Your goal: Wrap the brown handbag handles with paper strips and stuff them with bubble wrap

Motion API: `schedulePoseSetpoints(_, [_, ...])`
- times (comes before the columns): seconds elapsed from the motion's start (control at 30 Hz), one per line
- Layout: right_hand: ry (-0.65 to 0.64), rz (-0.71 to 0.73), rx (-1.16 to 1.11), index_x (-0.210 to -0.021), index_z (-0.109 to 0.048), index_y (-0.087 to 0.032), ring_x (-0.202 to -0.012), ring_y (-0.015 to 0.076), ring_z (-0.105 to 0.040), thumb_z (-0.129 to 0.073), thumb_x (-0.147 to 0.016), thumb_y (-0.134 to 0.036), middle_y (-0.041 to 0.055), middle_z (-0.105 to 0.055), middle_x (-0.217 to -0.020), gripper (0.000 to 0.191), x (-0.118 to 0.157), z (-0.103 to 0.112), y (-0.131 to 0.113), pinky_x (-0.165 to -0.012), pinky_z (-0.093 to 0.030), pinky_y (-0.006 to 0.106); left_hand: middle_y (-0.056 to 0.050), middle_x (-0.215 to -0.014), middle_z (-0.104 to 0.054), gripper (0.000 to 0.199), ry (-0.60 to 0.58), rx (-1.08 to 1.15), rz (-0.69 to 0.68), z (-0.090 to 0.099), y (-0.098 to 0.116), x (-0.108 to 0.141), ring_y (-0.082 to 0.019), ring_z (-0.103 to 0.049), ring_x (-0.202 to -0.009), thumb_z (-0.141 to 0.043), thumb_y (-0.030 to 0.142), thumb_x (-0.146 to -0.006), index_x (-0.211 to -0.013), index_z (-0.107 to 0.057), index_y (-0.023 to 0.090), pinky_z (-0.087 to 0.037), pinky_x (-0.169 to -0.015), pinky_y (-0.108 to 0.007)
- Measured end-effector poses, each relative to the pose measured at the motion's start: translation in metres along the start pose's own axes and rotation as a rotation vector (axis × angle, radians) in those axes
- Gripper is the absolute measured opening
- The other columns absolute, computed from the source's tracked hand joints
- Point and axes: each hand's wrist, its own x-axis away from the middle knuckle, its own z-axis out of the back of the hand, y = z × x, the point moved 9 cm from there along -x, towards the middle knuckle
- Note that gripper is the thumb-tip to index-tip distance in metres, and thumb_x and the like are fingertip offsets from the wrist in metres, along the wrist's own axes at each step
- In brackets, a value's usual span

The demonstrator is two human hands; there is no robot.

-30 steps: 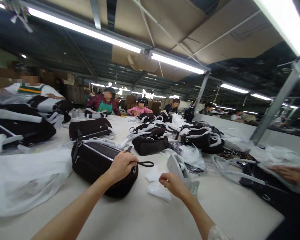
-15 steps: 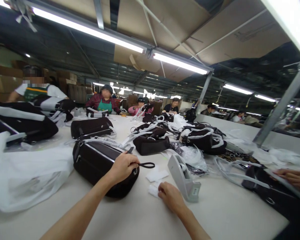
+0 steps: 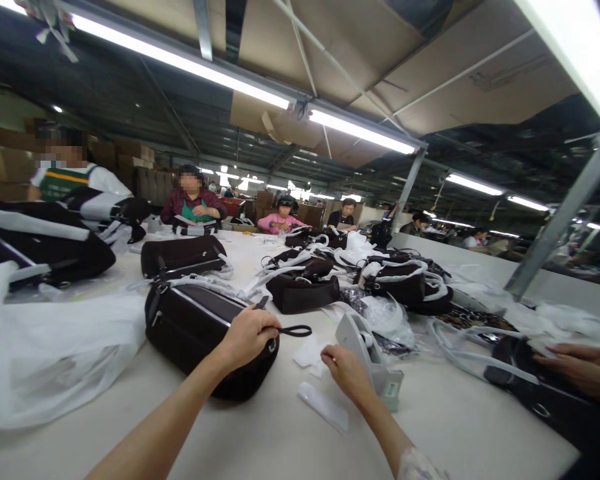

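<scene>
A dark brown handbag (image 3: pixel 195 333) is lying on the white tabletop (image 3: pixel 460 427) among other handbags (image 3: pixel 303 293) in a factory hall. The left hand (image 3: pixel 247 337) is gripping the bag's end, pinching a black cord loop (image 3: pixel 297 330). The right hand (image 3: pixel 347 373) is curling just beside a grey tape dispenser (image 3: pixel 367 353) and white paper scraps (image 3: pixel 307 353); whether it holds anything cannot be told.
</scene>
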Motion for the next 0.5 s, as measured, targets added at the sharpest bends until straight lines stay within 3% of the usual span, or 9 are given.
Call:
schedulePoseSetpoints(0.13, [0.011, -0.077, 0.068, -0.113, -0.064, -0.018, -0.106, 0.0227, -0.062, -0.063, -0.093, -0.033, 0.0072, -0.066, -0.118, 0.025, -0.022, -0.018, 0.0, -0.095, -0.048, 0.044, 0.0, -0.093, -0.077, 0.019, 0.003, 0.02, 0.026, 0.001, -0.001, 0.0, -0.02, -0.068, -0.092, -0.055, 0.017, -0.087, -0.084, -0.073, 0.024, -0.028, -0.116, -0.042])
schedulePoseSetpoints(0.33, [0.022, -0.319, 0.117, -0.111, -0.063, -0.015, -0.1, 0.0221, -0.065, -0.059, -0.096, -0.04, 0.0072, -0.066, -0.111, 0.029, -0.047, -0.034, 0.023, -0.09, -0.053, 0.045, 0.0, -0.091, -0.077, 0.02, 0.012, 0.031, 0.039, 0.001, -0.001, 0.003, -0.02, -0.069, -0.09, -0.056, 0.015, -0.086, -0.083, -0.073, 0.024, -0.026, -0.118, -0.043])
schedulePoseSetpoints(0.5, [-0.021, -0.288, -0.01, -0.105, -0.065, -0.016, -0.097, 0.0207, -0.065, -0.063, -0.094, -0.036, 0.0059, -0.067, -0.108, 0.023, -0.063, -0.033, 0.028, -0.087, -0.055, 0.042, 0.001, -0.089, -0.077, 0.02, 0.017, 0.029, 0.037, 0.0, -0.002, 0.004, -0.019, -0.068, -0.086, -0.054, 0.017, -0.087, -0.083, -0.073, 0.025, -0.028, -0.117, -0.042])
